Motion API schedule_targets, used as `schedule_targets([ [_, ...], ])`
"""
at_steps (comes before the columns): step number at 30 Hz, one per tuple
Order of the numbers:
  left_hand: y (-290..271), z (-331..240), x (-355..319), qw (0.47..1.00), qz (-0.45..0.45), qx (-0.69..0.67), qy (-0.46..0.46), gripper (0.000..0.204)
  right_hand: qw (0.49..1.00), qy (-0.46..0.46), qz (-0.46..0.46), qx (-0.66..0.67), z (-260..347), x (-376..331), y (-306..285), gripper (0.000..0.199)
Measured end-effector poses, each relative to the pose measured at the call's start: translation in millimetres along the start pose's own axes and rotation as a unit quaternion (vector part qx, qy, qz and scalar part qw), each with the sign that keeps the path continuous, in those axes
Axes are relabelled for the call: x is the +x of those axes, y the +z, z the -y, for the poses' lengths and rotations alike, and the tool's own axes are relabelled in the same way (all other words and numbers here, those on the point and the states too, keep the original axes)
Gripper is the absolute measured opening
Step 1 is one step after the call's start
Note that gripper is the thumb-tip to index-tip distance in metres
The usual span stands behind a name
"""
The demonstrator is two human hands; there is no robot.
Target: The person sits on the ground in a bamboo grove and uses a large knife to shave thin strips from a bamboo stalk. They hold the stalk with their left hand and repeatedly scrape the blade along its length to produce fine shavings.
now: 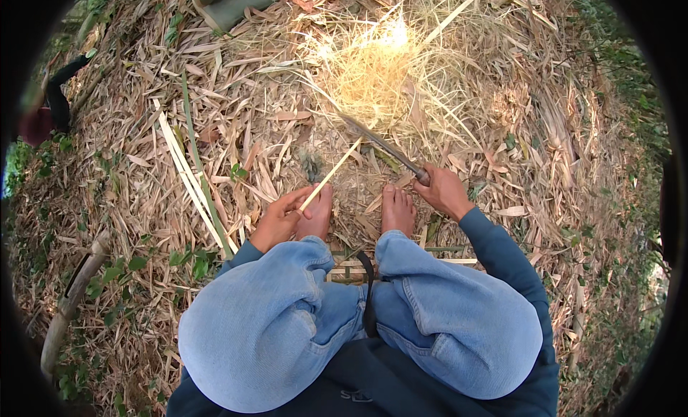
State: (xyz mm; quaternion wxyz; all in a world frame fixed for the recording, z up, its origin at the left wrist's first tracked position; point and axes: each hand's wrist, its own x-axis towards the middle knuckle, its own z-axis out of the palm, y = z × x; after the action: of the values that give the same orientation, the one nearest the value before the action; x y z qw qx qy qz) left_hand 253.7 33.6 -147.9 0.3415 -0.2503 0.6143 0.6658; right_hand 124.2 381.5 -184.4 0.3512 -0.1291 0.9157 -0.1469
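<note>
My left hand is closed around the lower end of a thin pale bamboo strip, which slants up and to the right. In my right hand is the handle of a long dark-bladed knife; its blade points up and to the left. The strip's far end comes close to the blade, and I cannot tell whether they touch. Beyond the blade lies a heap of fine pale shavings, brightly sunlit at its top.
Several long pale strips and a green strip lie at the left. A thick green bamboo piece is at the top, a grey-brown pole at the lower left. Dry leaves cover the ground. Part of another person shows at the far left.
</note>
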Motion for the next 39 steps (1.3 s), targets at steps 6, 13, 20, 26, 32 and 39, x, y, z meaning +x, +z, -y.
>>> schedule_targets([
  [6,-0.2,-13.1,-0.1,0.997,-0.049,0.003,0.051,0.054,0.995,0.057,-0.071,0.037,-21.6,14.5,-12.0,0.035],
  [13,-14.2,-31.2,28.1,0.990,-0.094,0.080,0.070,0.048,0.959,0.096,-0.205,0.170,-41.4,25.9,-33.2,0.037],
  [20,1.3,-32.5,79.6,0.995,-0.086,0.034,0.032,0.047,0.954,0.111,-0.057,0.273,-14.1,42.6,-8.1,0.036],
  [26,1.2,-31.8,81.8,0.987,-0.104,0.122,-0.004,0.044,0.971,0.010,-0.052,0.235,24.0,22.0,-22.4,0.031],
  [32,5.8,-33.0,83.0,0.947,-0.150,0.278,0.059,0.044,0.989,-0.041,-0.085,0.113,-0.2,59.5,1.1,0.029],
  [39,4.6,-36.0,73.5,0.928,-0.150,0.330,0.080,0.045,0.996,-0.062,0.020,0.054,7.2,49.0,7.7,0.030],
])
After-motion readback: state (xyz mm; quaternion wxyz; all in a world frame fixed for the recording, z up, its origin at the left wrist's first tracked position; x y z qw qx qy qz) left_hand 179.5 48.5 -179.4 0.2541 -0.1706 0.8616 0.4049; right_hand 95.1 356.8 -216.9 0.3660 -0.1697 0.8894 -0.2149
